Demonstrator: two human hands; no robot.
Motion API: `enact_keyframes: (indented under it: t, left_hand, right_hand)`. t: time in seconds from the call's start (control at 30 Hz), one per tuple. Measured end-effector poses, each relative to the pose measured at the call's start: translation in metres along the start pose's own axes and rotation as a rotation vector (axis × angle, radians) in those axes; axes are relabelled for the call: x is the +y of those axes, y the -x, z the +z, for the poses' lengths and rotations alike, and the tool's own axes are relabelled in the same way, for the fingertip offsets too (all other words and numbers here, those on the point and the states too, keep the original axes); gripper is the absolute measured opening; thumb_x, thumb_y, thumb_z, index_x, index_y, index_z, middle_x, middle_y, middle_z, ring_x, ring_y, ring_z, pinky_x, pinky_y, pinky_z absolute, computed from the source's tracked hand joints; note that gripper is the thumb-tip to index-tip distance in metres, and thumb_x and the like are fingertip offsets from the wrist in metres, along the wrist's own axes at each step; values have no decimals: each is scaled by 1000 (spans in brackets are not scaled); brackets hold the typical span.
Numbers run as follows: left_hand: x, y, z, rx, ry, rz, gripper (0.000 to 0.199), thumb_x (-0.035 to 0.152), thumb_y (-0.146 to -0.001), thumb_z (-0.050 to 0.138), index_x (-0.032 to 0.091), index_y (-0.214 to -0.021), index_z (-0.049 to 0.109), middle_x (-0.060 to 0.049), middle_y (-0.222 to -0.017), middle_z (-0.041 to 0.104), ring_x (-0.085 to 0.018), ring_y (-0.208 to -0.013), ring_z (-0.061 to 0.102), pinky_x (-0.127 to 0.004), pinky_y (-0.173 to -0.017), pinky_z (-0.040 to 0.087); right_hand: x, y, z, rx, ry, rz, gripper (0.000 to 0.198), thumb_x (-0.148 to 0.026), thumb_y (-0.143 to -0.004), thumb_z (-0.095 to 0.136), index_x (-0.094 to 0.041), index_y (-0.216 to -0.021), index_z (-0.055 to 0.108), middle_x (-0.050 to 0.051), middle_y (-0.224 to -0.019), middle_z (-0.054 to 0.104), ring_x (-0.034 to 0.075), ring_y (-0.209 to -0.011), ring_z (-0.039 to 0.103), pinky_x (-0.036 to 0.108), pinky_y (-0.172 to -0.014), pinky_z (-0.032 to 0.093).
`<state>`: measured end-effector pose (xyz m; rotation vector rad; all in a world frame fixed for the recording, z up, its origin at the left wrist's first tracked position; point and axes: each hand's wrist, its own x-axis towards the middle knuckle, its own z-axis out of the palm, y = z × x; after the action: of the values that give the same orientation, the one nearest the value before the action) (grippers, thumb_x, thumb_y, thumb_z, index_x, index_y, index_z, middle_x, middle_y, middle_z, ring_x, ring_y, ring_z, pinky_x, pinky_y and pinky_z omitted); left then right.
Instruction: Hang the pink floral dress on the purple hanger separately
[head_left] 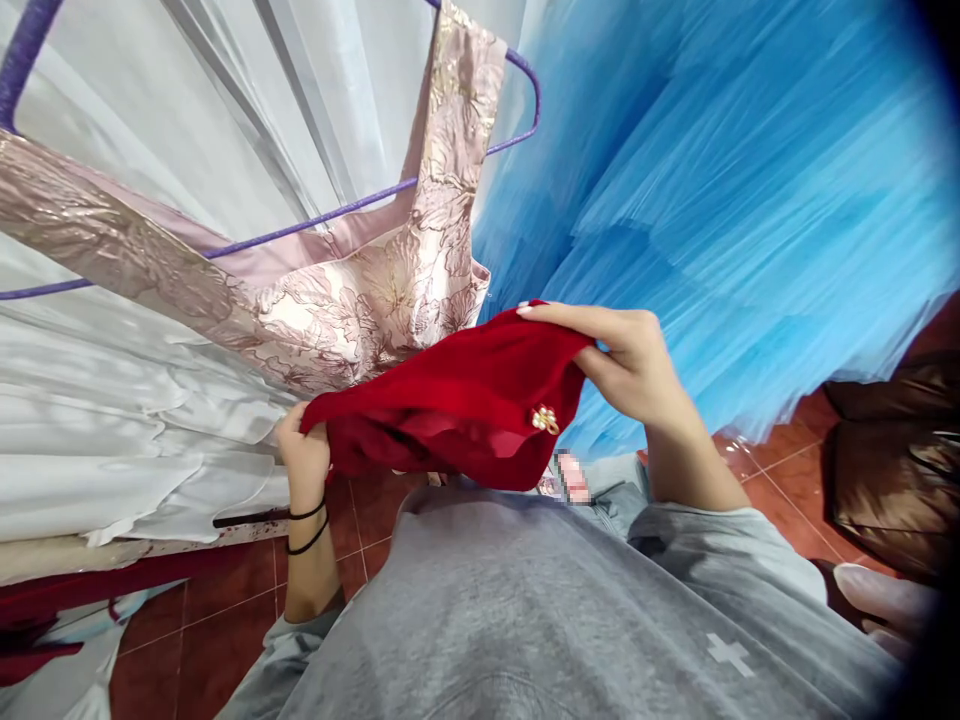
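Note:
A piece of dark red cloth [450, 400] is stretched between my two hands in front of my chest. A gold brooch-like ornament with pearls [545, 419] sits on its right part. My left hand [304, 445], with two black bands at the wrist, is closed on the cloth's left end. My right hand [622, 355] pinches its upper right edge between thumb and fingers. Just beyond the cloth hangs a pink and gold brocade dress [375, 290] on a purple hanger [322, 215]; the cloth covers the dress's lower part. What kind of garment the red cloth is, I cannot tell.
White draped fabric [150, 400] hangs at the left and behind the dress. Blue tulle [712, 200] fills the right side. Red floor tiles [225, 620] show below. A shiny brown item [896, 480] lies at the far right.

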<state>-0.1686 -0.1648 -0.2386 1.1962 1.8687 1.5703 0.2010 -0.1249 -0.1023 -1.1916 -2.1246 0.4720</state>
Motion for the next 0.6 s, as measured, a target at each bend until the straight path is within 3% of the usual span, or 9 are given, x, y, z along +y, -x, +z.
enact_keyframes:
  t: [0.07,0.13,0.23,0.27,0.37,0.47,0.53,0.6]
  left_hand:
    - [10,-2,8,26,220,-194,15,30,-65,62,16,-70,60,2,-64,57,-12,-64,53,-25,-67,48]
    - [27,0,17,36,389,-271,19,33,-63,63,18,-74,63,0,-70,64,-15,-74,61,-29,-77,53]
    - [60,9,20,-141,411,-242,24,35,-64,66,19,-82,68,-3,-76,69,-21,-88,66,-35,-86,56]
    - [71,13,15,-162,388,-230,25,36,-64,68,20,-84,69,-3,-78,70,-22,-89,67,-36,-86,56]
    - [100,26,-22,-164,351,-212,33,34,-62,75,21,-93,72,-4,-88,73,-21,-82,68,-35,-76,60]
    - [118,41,-77,-97,235,-230,39,30,-55,81,25,-93,73,-1,-85,73,-16,-62,62,-29,-53,56]
    - [123,50,-108,78,104,-209,36,30,-51,82,28,-85,72,3,-75,70,-13,-54,56,-25,-46,49]
    - [125,56,-133,305,-82,-103,30,30,-51,80,28,-79,69,5,-69,65,-13,-55,54,-26,-49,46]
  right_hand:
    - [6,-16,21,-49,72,-64,57,-12,-82,48,-24,-137,54,7,-144,48,30,-135,44,53,-114,35]
    - [3,-29,58,-214,33,-201,78,-15,-76,61,-20,-149,36,11,-156,29,34,-145,25,57,-118,24]
    - [-18,-42,130,-573,-213,-418,117,-35,-68,77,-16,-157,3,17,-160,13,33,-147,19,49,-118,28]
    - [-29,-46,153,-601,-274,-417,122,-41,-68,78,-14,-156,-2,19,-159,15,33,-145,22,47,-116,32]
    - [-59,-69,195,-592,-309,-415,104,-44,-77,72,-8,-154,11,22,-145,41,31,-130,44,41,-106,41]
    - [-87,-109,198,-844,-296,-576,73,-39,-80,72,-6,-139,44,15,-117,64,22,-101,61,29,-89,47]
    - [-109,-137,190,-1005,-238,-702,43,-31,-81,72,-6,-115,62,9,-102,69,17,-88,62,23,-78,46]
    - [-136,-160,182,-999,-91,-816,16,-20,-84,66,-6,-93,67,8,-91,69,15,-83,61,21,-72,43]
